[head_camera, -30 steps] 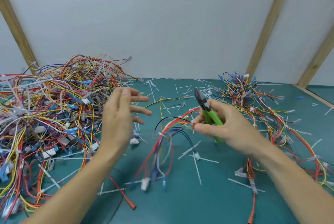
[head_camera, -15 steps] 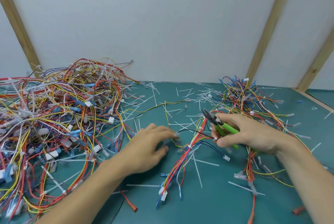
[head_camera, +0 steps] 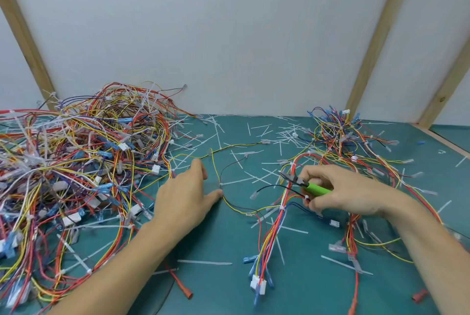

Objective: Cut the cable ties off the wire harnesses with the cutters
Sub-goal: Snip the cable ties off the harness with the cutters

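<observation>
Wire harnesses covered much of a teal worktop point(head_camera: 221, 243). One harness point(head_camera: 273, 223), a bundle of red, yellow, blue and white wires, lay in the middle, running from white connectors point(head_camera: 258, 283) at the near edge up towards the right hand point(head_camera: 340, 192). A white cable tie point(head_camera: 281, 207) was wrapped around this bundle where the wires fanned apart.

The right hand gripped green-handled cutters point(head_camera: 305, 185), fingers curled around the handles, with the dark tip pointing left and away from the person. The same hand's fingertips also pinched a thin black wire at another small white tie point(head_camera: 307, 197).

The left hand point(head_camera: 185, 200) rested on the worktop with fingers extended and relaxed, holding nothing. Its thumb lay beside a yellow and black wire loop point(head_camera: 223, 187) that curved off the central harness.

A large tangled pile of harnesses point(head_camera: 76, 162) filled the left side of the worktop. A smaller pile point(head_camera: 343, 141) sat at the far right. Cut white tie pieces point(head_camera: 267, 154) were scattered between the two piles. A pale wall point(head_camera: 229, 34) with wooden battens rose behind the worktop.
</observation>
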Available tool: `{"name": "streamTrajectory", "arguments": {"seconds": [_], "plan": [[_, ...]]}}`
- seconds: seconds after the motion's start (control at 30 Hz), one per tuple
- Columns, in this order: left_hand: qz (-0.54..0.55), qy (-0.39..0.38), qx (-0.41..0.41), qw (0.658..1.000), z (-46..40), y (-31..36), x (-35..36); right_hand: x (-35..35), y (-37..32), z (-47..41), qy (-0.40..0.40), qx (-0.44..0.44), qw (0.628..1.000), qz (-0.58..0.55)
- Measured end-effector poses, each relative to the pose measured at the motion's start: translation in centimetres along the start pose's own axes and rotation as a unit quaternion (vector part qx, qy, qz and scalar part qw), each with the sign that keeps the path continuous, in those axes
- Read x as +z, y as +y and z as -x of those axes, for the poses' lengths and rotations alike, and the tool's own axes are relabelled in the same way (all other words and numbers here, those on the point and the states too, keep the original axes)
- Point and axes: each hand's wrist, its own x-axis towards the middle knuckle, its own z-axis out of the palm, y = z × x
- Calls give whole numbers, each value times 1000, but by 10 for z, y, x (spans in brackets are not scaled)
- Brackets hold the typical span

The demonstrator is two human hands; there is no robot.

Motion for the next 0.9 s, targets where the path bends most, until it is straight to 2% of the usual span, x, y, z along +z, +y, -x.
{"name": "streamTrajectory", "arguments": {"seconds": [0.13,0.2,0.27,0.37,0.47,0.57,0.7,0.8,0.9], "plan": [[-32,39,-11,999,-7,0,5,-1,-2,0,3,6,999,34],[-35,48,10,998,-9,7,8,1,-4,-2,42,-12,999,23],[-11,44,23,999,-9,13,10,5,-6,-6,140,-29,990,8],[59,57,15,997,-9,11,11,15,-12,-9,323,-54,945,-16],[121,53,0,991,-10,7,7,27,-27,-7,393,-100,912,-60],[226,38,14,973,-11,8,5,42,-46,-1,359,-145,911,-144],[365,4,19,931,-8,17,4,54,-61,7,286,-195,904,-251],[452,-13,8,892,-5,22,3,54,-65,10,221,-205,890,-342],[522,-21,-6,853,-4,27,3,56,-67,6,187,-172,886,-389]]}}
